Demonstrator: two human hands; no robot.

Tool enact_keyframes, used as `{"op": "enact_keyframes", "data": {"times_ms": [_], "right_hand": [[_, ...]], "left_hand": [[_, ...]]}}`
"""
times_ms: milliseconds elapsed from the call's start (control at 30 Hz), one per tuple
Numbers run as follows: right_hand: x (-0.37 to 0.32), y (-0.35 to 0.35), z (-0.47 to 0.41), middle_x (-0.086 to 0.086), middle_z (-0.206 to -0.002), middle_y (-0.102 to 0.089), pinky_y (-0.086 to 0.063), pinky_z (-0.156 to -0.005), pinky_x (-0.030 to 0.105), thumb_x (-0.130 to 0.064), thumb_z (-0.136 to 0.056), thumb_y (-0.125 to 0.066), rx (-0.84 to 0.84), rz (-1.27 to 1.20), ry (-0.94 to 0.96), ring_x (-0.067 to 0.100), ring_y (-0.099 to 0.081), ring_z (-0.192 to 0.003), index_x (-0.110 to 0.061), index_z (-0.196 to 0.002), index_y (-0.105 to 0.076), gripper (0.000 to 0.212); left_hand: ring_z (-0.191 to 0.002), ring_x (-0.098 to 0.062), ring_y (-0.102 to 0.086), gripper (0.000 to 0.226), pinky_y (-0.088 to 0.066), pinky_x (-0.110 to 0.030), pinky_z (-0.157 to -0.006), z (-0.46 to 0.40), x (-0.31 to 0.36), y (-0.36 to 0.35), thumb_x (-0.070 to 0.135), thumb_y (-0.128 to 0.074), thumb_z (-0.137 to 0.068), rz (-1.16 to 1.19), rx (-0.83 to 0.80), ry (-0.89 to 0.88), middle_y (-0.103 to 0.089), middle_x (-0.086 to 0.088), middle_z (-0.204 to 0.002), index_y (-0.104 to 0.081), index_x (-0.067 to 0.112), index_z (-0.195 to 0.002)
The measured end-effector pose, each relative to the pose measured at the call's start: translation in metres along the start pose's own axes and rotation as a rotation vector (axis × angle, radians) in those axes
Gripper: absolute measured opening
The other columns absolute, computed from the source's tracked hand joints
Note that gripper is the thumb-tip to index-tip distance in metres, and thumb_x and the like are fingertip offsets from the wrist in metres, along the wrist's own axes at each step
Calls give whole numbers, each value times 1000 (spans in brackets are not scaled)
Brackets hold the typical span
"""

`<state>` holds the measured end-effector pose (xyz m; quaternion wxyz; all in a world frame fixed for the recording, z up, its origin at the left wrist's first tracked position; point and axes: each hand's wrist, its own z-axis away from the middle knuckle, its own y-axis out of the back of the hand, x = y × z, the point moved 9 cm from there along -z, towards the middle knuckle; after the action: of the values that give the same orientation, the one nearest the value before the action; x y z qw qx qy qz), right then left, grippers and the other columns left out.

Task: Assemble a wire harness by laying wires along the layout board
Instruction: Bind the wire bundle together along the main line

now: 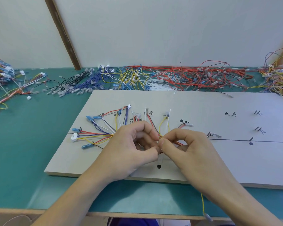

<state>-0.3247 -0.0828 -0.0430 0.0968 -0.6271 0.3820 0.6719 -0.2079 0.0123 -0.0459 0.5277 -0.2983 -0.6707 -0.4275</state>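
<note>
A grey layout board (203,157) with black guide lines and handwritten labels lies on the green table. A bundle of coloured wires (98,136) fans out over its left part, ending in blue terminals and a white connector (74,137). My left hand (134,149) and my right hand (183,144) meet at the middle of the bundle, fingers curled and pinching the wires where they gather. A thin white cable tie (168,124) stands up just above my right hand. A yellow wire (203,204) hangs below my right wrist over the table's front edge.
Heaps of loose wires lie along the back of the table: black and blue (82,85), yellow and white (131,77), red (199,75). More mixed bundles sit at the far left (0,70) and far right (279,75). A wooden strut (62,33) leans against the wall.
</note>
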Motion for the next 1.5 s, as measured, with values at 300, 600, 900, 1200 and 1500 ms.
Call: {"op": "enact_keyframes", "data": {"times_ms": [300, 600, 900, 1200, 1500], "right_hand": [[4, 2, -2, -18, -60, -60, -30, -43, 8, -32, -96, -67, -13, -55, -28, 3, -35, -44, -29, -82, -74, 16], [3, 1, -7, -8, -69, -71, -35, -47, 15, -29, -98, -63, -102, -154, -94, 9, -41, -52, -22, -81, -73, 21], [-1, 0, -10, -6, -68, -71, -34, -46, 20, -32, -96, -65, -89, -51, -32, 9, -43, -48, -28, -81, -72, 17], [0, 4, -15, -7, -68, -69, -41, -42, 18, -32, -96, -63, -44, -4, -36, 8, -57, -43, -21, -79, -68, 21], [-1, 2, -27, 1, -69, -71, -49, -52, 21, -23, -96, -65, -92, -47, -32, 10, -68, -58, -18, -78, -69, 19]], "left_hand": [[-53, 0, -48, 18, -37, -9, -54, 2, 0, 1, 10, -80, -82, -70, -4, -18, -72, 5, -73, -70, 24, -84], [-60, 0, -56, 6, -41, -11, -58, 2, -3, -2, 31, -77, -88, -53, -22, -18, -78, 0, -77, -81, 26, -88], [-55, -2, -50, 13, -38, -14, -55, 0, -5, 0, 34, -75, -86, -80, -23, -17, -71, 7, -65, -81, 24, -81], [-58, -5, -51, 21, -38, -21, -57, -1, -8, 0, 43, -72, -85, -126, -28, -9, -73, 2, -68, -81, 25, -81], [-55, 1, -51, 15, -38, -9, -55, -1, -7, -2, 30, -75, -92, -109, -61, -1, -68, 14, -62, -80, 24, -79]]}}
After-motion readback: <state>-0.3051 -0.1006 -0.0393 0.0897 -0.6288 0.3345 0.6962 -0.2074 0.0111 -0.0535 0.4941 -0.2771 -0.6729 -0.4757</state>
